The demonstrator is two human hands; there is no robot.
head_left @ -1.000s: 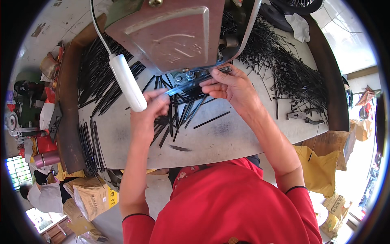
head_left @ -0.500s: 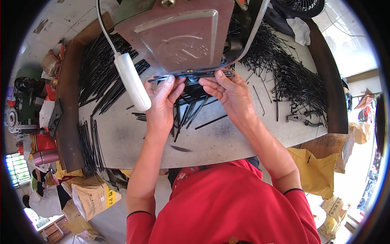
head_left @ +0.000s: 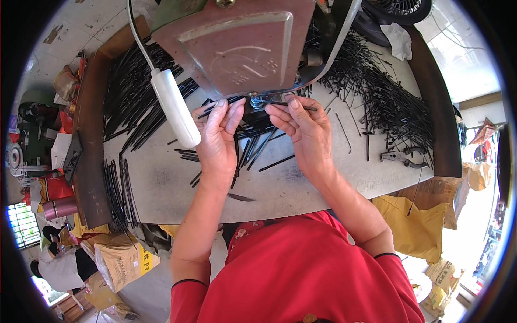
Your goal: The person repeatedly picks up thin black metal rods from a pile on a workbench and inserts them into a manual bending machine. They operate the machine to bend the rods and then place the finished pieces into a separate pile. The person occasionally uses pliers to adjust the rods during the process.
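Note:
Beneath the front of a machine with a reddish-brown metal cover (head_left: pixel 234 51), both my hands are raised above the grey worktop. My left hand (head_left: pixel 218 142) pinches a thin black rod (head_left: pixel 235 99) between thumb and fingers, its outer end sloping down. In the fingers of my right hand (head_left: pixel 312 140) is another slim black rod (head_left: pixel 277 102), which slopes down to the right. The inner ends of both rods come close to a small round metal fitting (head_left: pixel 255 102) under the cover. Whether they touch it, I cannot tell. Several loose black rods (head_left: pixel 258 148) lie below, between my wrists.
A white tube-shaped lamp (head_left: pixel 175 110) hangs beside my left hand. Heaps of black rods (head_left: pixel 142 89) lie left, and thinner black pieces (head_left: pixel 385 99) right. Pliers (head_left: pixel 404 156) rest near the right edge. Raised brown boards (head_left: pixel 442 124) border the worktop (head_left: pixel 344 185). A fan (head_left: pixel 396 13) stands behind.
The rods formed a nearly straight line across the fitting; now their outer ends have dropped and they slope apart. Both hands have moved slightly down, and the right forearm has drawn inward.

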